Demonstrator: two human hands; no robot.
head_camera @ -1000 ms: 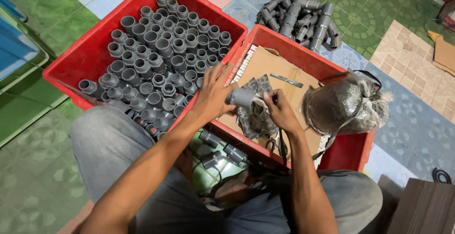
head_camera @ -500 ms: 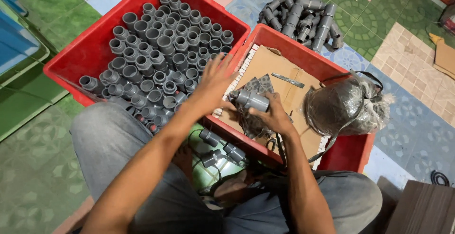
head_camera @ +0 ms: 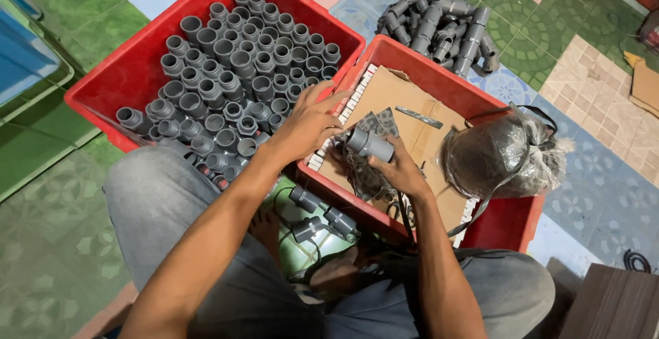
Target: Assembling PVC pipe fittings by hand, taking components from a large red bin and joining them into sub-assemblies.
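Note:
My right hand (head_camera: 397, 169) grips a short grey pipe fitting (head_camera: 371, 144) over the right red crate (head_camera: 439, 81). My left hand (head_camera: 309, 125) reaches across the wall between the two crates, fingers spread, its fingertips touching the end of that fitting. Under the hands lie dark plastic pieces on a sheet of cardboard (head_camera: 391, 95). The left red crate (head_camera: 137, 71) is packed with several upright grey pipe fittings (head_camera: 237, 64). Three more grey fittings (head_camera: 319, 217) lie between my legs, near my foot.
A clear plastic bag (head_camera: 501, 157) of dark parts sits at the right end of the right crate. A heap of grey elbow fittings (head_camera: 446, 30) lies on the tiled floor beyond it. A blue bin (head_camera: 24, 57) stands at far left, a wooden board (head_camera: 611, 304) at bottom right.
My left hand has come off the left crate's fittings toward the fitting in my right hand. The right hand has turned the fitting slightly.

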